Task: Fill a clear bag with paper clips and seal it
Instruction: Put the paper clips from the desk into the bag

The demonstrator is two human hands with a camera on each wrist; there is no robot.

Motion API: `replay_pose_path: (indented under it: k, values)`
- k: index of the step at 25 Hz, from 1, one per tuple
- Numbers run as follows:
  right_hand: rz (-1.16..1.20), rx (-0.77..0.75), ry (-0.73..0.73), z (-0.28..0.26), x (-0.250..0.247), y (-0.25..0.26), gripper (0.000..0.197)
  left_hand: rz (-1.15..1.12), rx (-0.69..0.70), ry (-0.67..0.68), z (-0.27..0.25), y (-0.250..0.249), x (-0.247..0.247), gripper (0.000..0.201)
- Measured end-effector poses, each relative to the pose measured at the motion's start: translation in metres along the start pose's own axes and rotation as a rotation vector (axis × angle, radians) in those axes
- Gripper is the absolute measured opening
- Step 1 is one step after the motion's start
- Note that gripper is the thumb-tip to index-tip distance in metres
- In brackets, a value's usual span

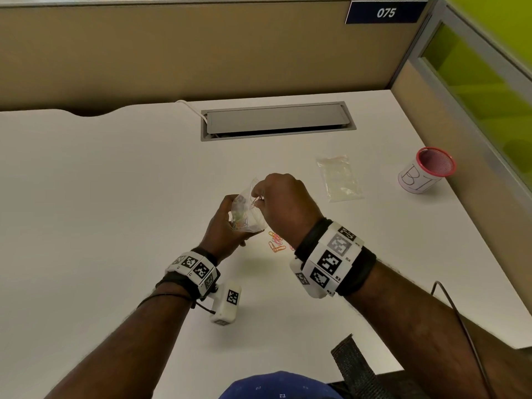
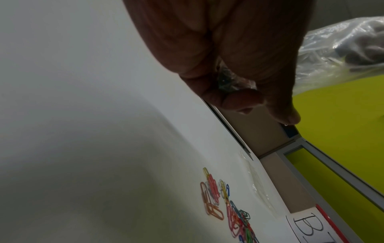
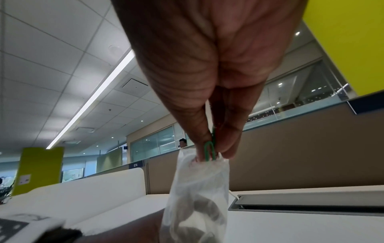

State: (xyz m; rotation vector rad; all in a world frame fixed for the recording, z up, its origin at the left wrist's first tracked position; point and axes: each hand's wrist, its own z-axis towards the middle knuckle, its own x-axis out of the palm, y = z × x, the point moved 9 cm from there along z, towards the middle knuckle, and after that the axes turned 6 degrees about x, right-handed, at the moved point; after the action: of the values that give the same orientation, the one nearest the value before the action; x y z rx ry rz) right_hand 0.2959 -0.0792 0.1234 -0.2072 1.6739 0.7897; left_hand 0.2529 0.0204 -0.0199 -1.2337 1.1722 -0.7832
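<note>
**Two hands at one bag, a green clip at its mouth**

Two hands meet above the white tabletop (image 1: pixel 115 197) in my head view. My left hand (image 1: pixel 223 226) has its grip wrapped round the lower part of the clear bag (image 1: pixel 244 210), holding it upright off the surface with a cluster of coloured clips already sitting in the bottom. My right hand (image 1: pixel 283 203) comes over the top; its grip is narrow, thumb and fingertips (image 3: pixel 230 148) pinching a green paper clip (image 3: pixel 210 150) right at the bag's open mouth. From the right wrist view the clip's lower loop hangs at the rim, and the bag (image 3: pixel 197 197) drops below it with the left fingers showing dimly through the plastic.

The loose paper clips (image 1: pixel 277 243) lie in a small heap on the tabletop just under and between my wrists; the left wrist view shows them (image 2: pixel 226 202) as orange, pink, yellow, blue and green ones tangled together.

To the right, well apart from the hands, a flat stack of spare clear bags (image 1: pixel 339 178) lies on the tabletop, and beyond that stands a red-rimmed mesh cup (image 1: pixel 426 169) with a paper label. A grey cable hatch (image 1: pixel 276 120) is set into the tabletop's far side.
</note>
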Motion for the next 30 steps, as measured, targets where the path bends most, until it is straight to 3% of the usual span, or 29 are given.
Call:
replay_pose_path:
  k: [9, 17, 19, 23, 27, 30]
  values:
    - [0.227, 0.098, -0.056, 0.003, -0.008, -0.014, 0.032, 0.016, 0.002, 0.003, 0.000, -0.001, 0.003, 0.065]
    - [0.321, 0.156, -0.209, -0.004, -0.018, -0.059, 0.015, 0.047, 0.001, -0.017, -0.001, 0.003, -0.002, 0.063]
    - [0.218, 0.203, -0.111, -0.005, 0.007, -0.084, 0.015, 0.048, 0.000, -0.022, -0.002, 0.005, -0.005, 0.063]
    - [-0.036, 0.248, 0.236, -0.014, 0.083, -0.120, 0.034, 0.044, -0.006, -0.028, -0.002, 0.004, -0.007, 0.062]
    - [-0.184, 0.238, 0.390, -0.029, 0.123, -0.141, 0.054, 0.053, -0.008, -0.021, -0.004, 0.004, -0.009, 0.063]
    - [-0.197, 0.237, 0.429, -0.037, 0.134, -0.153, 0.056, 0.063, -0.002, -0.013, -0.006, 0.002, -0.009, 0.063]
